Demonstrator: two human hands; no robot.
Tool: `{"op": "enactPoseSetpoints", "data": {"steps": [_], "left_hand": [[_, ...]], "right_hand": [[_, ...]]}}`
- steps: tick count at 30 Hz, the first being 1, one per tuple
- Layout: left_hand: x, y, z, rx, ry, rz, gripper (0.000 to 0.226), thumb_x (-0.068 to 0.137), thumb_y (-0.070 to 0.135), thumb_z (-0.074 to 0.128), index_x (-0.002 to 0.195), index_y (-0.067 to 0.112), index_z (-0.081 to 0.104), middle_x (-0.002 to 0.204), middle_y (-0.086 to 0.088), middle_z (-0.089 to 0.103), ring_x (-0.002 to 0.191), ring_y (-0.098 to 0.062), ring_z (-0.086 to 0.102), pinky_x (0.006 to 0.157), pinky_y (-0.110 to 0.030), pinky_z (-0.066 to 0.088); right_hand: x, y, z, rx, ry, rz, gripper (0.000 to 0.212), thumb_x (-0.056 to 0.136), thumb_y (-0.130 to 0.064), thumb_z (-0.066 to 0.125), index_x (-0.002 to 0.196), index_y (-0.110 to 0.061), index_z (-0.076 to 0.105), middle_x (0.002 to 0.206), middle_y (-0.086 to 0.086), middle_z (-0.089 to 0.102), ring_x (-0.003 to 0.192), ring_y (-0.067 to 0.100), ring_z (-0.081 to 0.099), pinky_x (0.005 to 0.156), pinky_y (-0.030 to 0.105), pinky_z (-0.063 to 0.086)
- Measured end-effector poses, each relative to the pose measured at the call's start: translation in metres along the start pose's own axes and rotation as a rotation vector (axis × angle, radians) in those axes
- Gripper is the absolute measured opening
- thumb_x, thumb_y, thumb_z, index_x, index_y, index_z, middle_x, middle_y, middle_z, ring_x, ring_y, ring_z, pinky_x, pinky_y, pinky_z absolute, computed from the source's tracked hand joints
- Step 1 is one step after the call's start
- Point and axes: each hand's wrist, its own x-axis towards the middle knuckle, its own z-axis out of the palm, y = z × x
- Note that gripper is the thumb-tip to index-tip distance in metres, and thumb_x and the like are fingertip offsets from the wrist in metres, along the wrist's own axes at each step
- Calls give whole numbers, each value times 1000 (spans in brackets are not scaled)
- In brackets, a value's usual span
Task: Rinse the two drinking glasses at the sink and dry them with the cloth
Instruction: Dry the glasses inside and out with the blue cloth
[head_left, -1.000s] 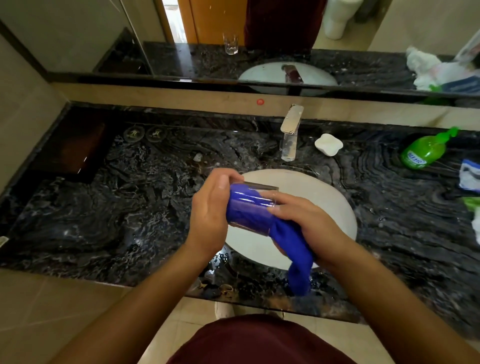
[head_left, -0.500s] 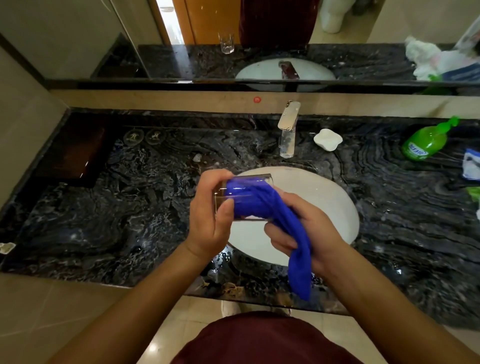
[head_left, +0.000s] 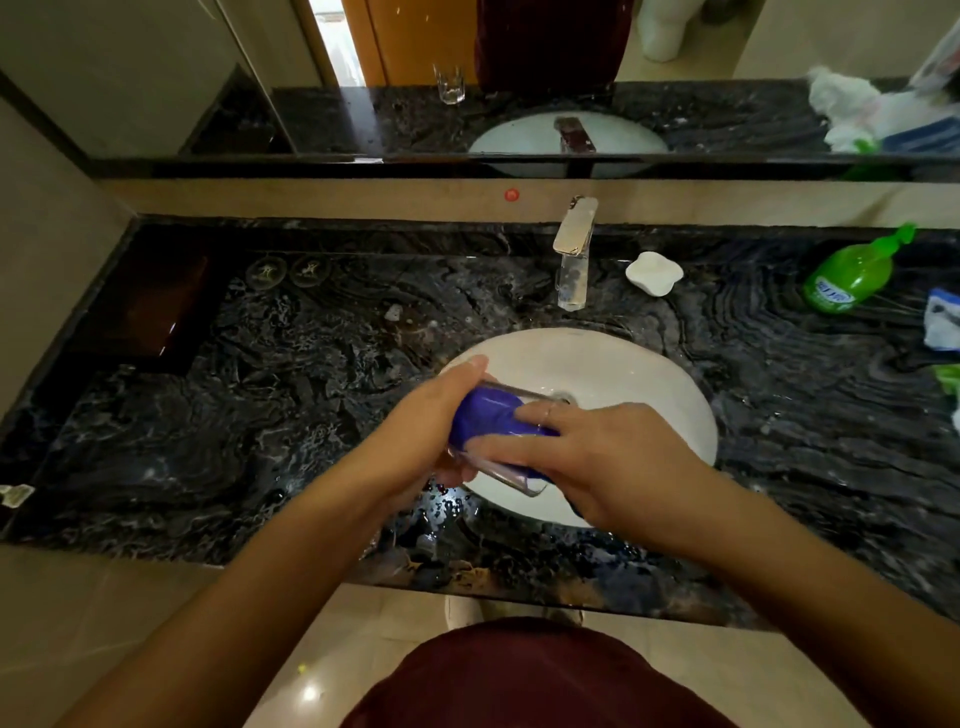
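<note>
Two hands are seen over the near-left part of one white sink basin (head_left: 649, 374), which is taken as the landmark. One drinking glass (head_left: 511, 470) is held on its side above the basin's near-left rim, its open mouth turned toward the right. The left hand (head_left: 431, 431) is wrapped round the closed end of the glass, fingers curled about it. One blue cloth (head_left: 485, 421) is stuffed inside the glass and is seen through the clear wall. The right hand (head_left: 602, 457) is closed on the cloth at the mouth of the glass, its fingers laid along the outside wall; one ring is noted on a finger. Water drops are seen on the dark marble counter (head_left: 260, 415) just in front of the basin. Behind the basin, one chrome tap (head_left: 574, 254) stands at the centre. Just right of the tap, one white soap dish (head_left: 653, 273) is noted. Far right of the basin, one green bottle (head_left: 852, 273) lies tilted. Beyond the tap, one mirror (head_left: 727, 62) runs along the wall, and in it the reflection of a second glass (head_left: 450, 84) is seen, upright, up and left of the basin; the glass itself cannot be made out on the counter.
</note>
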Motion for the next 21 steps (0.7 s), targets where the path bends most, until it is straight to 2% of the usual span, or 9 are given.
{"op": "enactPoseSetpoints", "data": {"steps": [2,4,6,9,12,15,18,20,21], "left_hand": [[1,0,-2,-82,-59,-33,47,103,53,43,85,26,77,66,-5,63,49,-15,50,52,-22,35],[4,0,-7,-191,-155,-49,55,103,55,40,114,11,70,63,-7,61,41,-15,49,38,-16,31],[8,2,-11,-303,-175,-67,62,103,55,38,129,2,58,66,-9,60,39,-16,48,32,-15,26],[10,3,-10,-364,-90,-4,65,104,56,38,131,0,57,78,-11,65,43,-19,47,34,-17,28],[4,5,2,-234,44,227,51,107,51,37,107,7,64,66,-3,64,44,-18,46,39,-22,31],[-4,5,7,8,194,495,37,107,44,38,106,14,60,70,4,63,50,-16,52,41,-28,37],[-6,-1,1,220,310,824,25,99,43,43,111,28,57,91,19,63,71,-11,59,60,-31,49],[-3,-9,-3,381,298,1044,34,101,46,44,121,20,52,101,21,55,82,-9,57,71,-26,48],[0,-12,-5,416,285,1104,41,103,50,42,124,15,49,104,15,52,84,-10,56,72,-26,48]], "right_hand": [[-2,8,-7,30,78,-6,52,87,-20,50,129,-49,57,132,-1,69,74,29,73,51,35,56],[-6,17,-16,154,231,43,42,92,-14,59,124,-37,70,137,-8,64,94,19,73,67,33,59],[-9,21,-25,337,374,130,35,97,-12,60,126,-27,69,136,-11,62,113,10,68,89,27,55],[-5,15,-25,484,476,337,36,95,-13,67,127,-29,66,124,-21,65,113,-2,64,96,19,49],[2,5,-17,546,461,540,32,96,-24,69,126,-33,67,113,-31,65,102,-9,64,86,10,47],[9,-6,-11,651,519,697,18,96,-25,68,112,-33,69,93,-25,71,84,-7,66,70,7,46],[26,-12,-14,1244,583,991,10,97,-24,66,104,-17,68,69,-7,71,53,2,61,49,15,45],[34,-15,-18,1686,545,1072,15,100,-21,59,100,-8,66,56,-2,62,37,6,50,37,17,38],[36,-17,-21,1801,512,1082,16,101,-21,57,95,-8,65,50,-1,56,32,7,44,33,18,34]]}}
